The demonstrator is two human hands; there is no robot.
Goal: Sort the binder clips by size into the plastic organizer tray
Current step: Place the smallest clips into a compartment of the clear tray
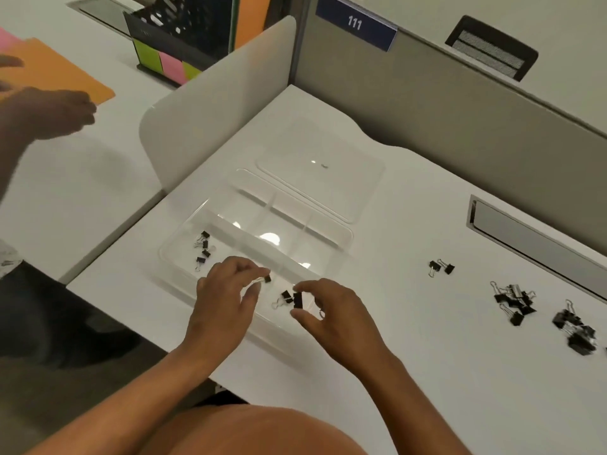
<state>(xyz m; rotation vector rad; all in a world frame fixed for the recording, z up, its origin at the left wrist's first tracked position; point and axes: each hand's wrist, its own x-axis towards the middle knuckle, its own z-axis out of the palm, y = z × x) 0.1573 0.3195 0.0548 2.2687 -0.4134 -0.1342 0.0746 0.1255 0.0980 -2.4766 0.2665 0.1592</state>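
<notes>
**Small clips going into the near compartments**

White office desk (410,372) with grey cubicle partitions behind fills the head view. On it lies a clear plastic organizer tray (345,234) with divided compartments, and its flat clear lid (328,178) rests just beyond. A few small black binder clips with wire handles (203,249) sit in the near-left compartment. The left hand (226,300) pinches one small clip (266,278) between thumb and fingertips over the tray. The right hand (335,313) is closed on another black clip (297,299), beside a clip lying loose (285,296) in the tray. Unsorted clips wait to the right: a pair (441,267) and two heaps (514,302) well apart from the tray.

These clips are likely light, stiff and springy; the wire handles or the black body's sides look like the best places to pinch. Heaped clips may tangle by their handles.

The tray's clear walls are hard to trace under glare. The farthest heap (576,330) lies near the frame edge, and clip sizes there are hard to judge. Another person's blurred hand (49,110) shows at far left.
</notes>
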